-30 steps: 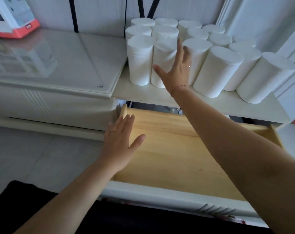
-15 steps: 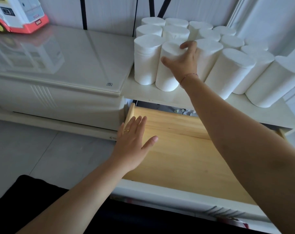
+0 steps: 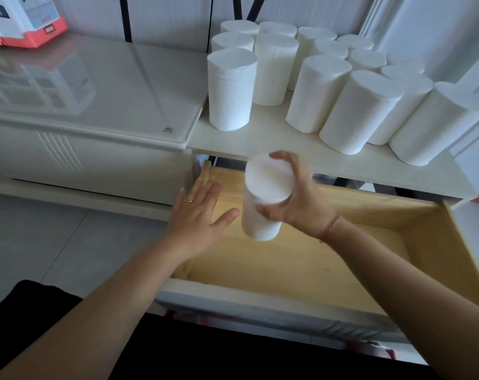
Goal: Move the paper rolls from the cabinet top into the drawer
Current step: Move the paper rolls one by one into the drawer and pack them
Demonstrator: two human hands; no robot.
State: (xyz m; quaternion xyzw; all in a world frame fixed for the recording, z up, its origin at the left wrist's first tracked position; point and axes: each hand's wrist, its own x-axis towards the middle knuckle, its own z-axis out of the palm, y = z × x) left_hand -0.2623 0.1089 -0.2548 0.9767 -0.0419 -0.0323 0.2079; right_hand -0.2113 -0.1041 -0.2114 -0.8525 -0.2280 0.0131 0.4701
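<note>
Head view: looks down on a wooden drawer [image 3: 425,242], pulled out under the front edge of the cabinet top [image 3: 274,145]. Holds one roll [image 3: 261,215] in the right grip [image 3: 296,198], thumb curled against the near side just below the flat top end, fingers hooked over the far rim. Carries it upright with a slight tilt, in the air over the left half of the drawer, near the back edge; looks clear of the wood, though hard to tell for certain. Wears a thin bracelet [image 3: 329,229] at that wrist.

Spreads the left grip [image 3: 200,215] flat, fingers straight and close together, thumb out to the side, holding nothing. Hangs it over the left edge of the drawer, close to the back left corner, just beside the held roll; cannot tell whether touching the rail. Wears a thin ring [image 3: 188,201] on one finger.

Shows the other rolls [image 3: 356,111] standing on end on the cabinet top, packed in rows from the back edge toward the front edge, most touching their neighbours. Shows the front left roll [image 3: 231,89] standing apart from the next front one to its right.

Takes in a glass-topped unit [image 3: 95,91] against the left edge of the cabinet top, with a white box [image 3: 21,23] on a red base at its far left corner. Catches grey floor [image 3: 41,242] below and black cloth [image 3: 178,352] along the bottom.
</note>
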